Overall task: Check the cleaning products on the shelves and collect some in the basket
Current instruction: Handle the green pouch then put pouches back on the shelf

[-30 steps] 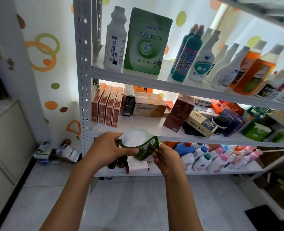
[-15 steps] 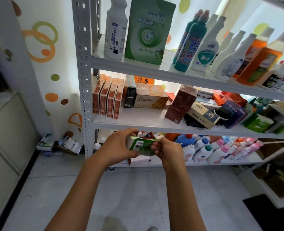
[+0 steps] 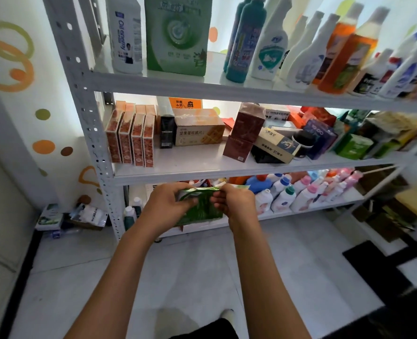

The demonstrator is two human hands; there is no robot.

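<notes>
White metal shelving point(image 3: 99, 148) stands against a wall painted with orange and green rings and dots, above a pale tiled floor point(image 3: 85, 277). On the top shelf a white bottle point(image 3: 126, 37) stands just beside a large green pouch point(image 3: 178, 35), with a row of teal, white and orange bottles to their right. The middle shelf carries four upright red-patterned boxes point(image 3: 131, 140), a tan carton point(image 3: 198, 129) and a tilted dark red box point(image 3: 247, 128) among other packages. The lowest shelf holds small white bottles with pink, blue and green caps point(image 3: 300, 192).

In front of that lowest shelf, both hands hold a small green packet point(image 3: 202, 204) between them. The left hand point(image 3: 168, 204) grips the packet's left side, its fingers point(image 3: 187, 203) curled round over the front face. The right hand point(image 3: 236, 201) pinches the right edge, its fingers curled at the packet's upper right corner. The packet lies tilted, its shiny top edge toward the shelves, touching both hands and pressed between them, clear of the shelf board. Its print is blurred and cannot be read.
</notes>
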